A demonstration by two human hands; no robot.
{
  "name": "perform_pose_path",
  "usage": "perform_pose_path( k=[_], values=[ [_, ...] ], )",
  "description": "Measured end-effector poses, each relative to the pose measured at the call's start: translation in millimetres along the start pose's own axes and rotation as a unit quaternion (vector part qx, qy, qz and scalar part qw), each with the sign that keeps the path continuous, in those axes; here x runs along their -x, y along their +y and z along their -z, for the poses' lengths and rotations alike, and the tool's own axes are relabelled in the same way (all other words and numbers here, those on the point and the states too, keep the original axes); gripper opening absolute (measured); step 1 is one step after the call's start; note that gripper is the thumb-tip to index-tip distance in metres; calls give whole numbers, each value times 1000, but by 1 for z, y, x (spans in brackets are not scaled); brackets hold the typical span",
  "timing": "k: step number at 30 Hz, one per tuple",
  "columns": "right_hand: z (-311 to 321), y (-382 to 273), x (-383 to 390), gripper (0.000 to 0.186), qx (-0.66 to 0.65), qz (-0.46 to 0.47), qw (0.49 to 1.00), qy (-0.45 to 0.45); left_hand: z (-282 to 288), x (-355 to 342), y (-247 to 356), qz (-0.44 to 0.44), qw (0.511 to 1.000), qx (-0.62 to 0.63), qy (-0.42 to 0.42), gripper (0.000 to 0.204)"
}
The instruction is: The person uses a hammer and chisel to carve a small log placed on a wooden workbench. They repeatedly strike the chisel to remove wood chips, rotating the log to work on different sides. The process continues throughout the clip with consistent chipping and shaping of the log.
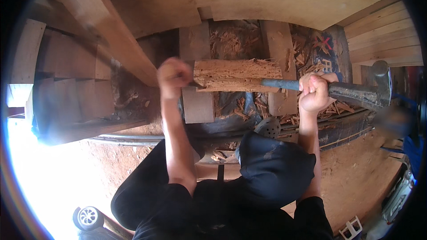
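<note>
Near the left end of a rough, splintered wood block [235, 72], a dark, narrow tool [195, 84] is being gripped in the closed, motion-blurred left hand [175, 75], its exact kind being obscured. In the closed right hand [315, 91], a hammer-like tool [356, 93] is being held partway along, its head being pointed to the right and its grey handle [280, 83] being overlapped with the block's right part, contact not being discernible. The block is being supported crosswise on 2 boards [198, 106], with wood chips [231, 42] being seen strewn around.
</note>
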State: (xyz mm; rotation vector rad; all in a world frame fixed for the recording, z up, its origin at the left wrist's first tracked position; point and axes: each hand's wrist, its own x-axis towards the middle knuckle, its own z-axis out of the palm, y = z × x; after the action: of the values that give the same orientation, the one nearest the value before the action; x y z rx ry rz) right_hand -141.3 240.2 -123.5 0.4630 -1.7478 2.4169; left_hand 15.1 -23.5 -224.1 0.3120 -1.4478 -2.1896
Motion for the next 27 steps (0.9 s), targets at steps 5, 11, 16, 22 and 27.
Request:
perform_pose_path(
  k=[5, 11, 16, 22, 27],
  values=[
    [-2, -3, 3, 15, 0, 2, 1000, -12, -25, -15, -12, 54, 983, -165, -61, 32],
    [-2, -2, 1, 16, -1, -4, 1000, 11, -2, 1, 19, -65, 995, -69, 16, 9],
    [2, 0, 3, 17, 5, -9, 1000, -6, -64, -22, 53, -78, 975, -205, -29, 26],
    [-4, -2, 5, 11, -44, 8, 999, -28, -24, -19, 107, -121, 992, -41, 11, 39],
    [-10, -3, 3, 15, 4, -9, 1000, 17, -27, 15, 40, -85, 993, 25, 73, 37]
  ],
)
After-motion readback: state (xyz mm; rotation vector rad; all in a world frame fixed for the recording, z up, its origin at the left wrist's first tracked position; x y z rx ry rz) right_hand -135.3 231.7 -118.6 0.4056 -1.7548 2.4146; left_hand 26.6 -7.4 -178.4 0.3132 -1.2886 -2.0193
